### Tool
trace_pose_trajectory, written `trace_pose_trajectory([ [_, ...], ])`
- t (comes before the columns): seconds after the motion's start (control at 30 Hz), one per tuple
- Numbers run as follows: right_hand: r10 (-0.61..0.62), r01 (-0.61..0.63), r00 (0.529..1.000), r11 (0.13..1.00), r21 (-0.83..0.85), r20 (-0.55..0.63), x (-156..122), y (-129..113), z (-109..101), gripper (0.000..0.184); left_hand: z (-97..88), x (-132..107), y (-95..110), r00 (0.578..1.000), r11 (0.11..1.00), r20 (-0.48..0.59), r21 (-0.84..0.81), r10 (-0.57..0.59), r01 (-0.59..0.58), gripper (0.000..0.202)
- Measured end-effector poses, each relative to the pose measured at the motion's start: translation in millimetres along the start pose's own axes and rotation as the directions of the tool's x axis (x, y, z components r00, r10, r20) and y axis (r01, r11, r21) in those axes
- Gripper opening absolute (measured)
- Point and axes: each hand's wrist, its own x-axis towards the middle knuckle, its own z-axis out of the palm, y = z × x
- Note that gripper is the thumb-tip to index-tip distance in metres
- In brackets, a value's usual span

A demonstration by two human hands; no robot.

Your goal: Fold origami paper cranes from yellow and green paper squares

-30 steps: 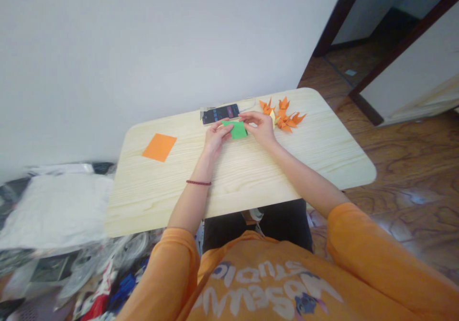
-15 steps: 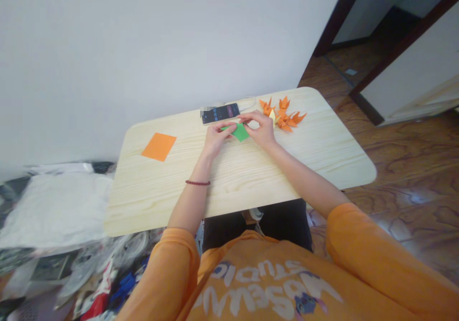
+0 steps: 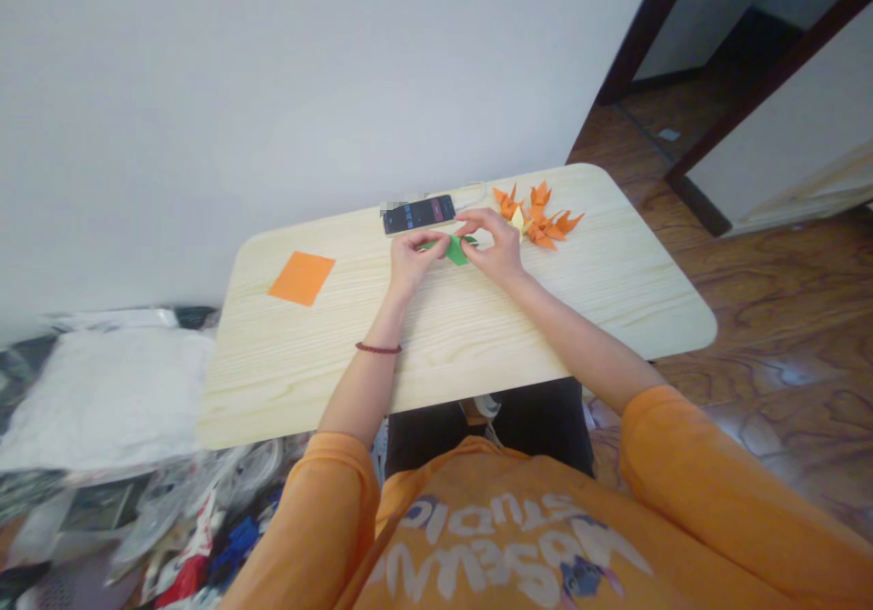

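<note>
A small folded piece of green origami paper (image 3: 456, 252) is held between both hands, just above or on the tabletop near its back edge. My left hand (image 3: 413, 260) pinches its left side between thumb and fingers. On the other side, my right hand (image 3: 496, 245) grips the right part with thumb and forefinger. Part of the paper is hidden behind the fingers. Right of my right hand lie several folded orange origami pieces (image 3: 544, 226) with pointed tips, and a pale yellow one (image 3: 518, 221) beside them.
A phone (image 3: 418, 215) with its screen lit lies behind my hands, a white cable (image 3: 470, 199) near it. A flat orange paper square (image 3: 302, 278) rests on the left of the light wooden table (image 3: 300, 369). The wall (image 3: 306, 83) adjoins the table's back edge.
The green paper shows a narrower middle now, with a flap visible under my right fingers. Both hands have shifted only slightly, and more of the yellow piece shows.
</note>
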Motion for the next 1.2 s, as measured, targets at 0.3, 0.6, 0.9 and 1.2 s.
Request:
trace_pose_trajectory([
  [0.3, 0.049, -0.049, 0.999, 0.998, 0.036, 0.001, -1, -1, 0, 0.033, 3.2, -3, 6, 0.998, 0.999, -0.054, -0.027, -0.019, 0.017, 0.015],
  [0.6, 0.084, -0.084, 0.996, 0.996, 0.038, 0.000, -2, -4, 0, 0.033, 4.6, -3, 7, 0.996, 1.000, -0.093, -0.017, -0.002, 0.000, 0.014],
  [0.9, 0.101, -0.101, 0.995, 0.993, 0.062, 0.005, -1, -3, -1, 0.034, 3.6, -4, 8, 0.997, 1.000, -0.080, -0.022, -0.010, 0.009, 0.020],
  [1.2, 0.108, -0.109, 0.994, 0.991, 0.082, 0.013, -2, -1, 1, 0.037, 5.3, -6, 11, 0.994, 1.000, -0.108, 0.003, -0.012, 0.012, 0.020],
])
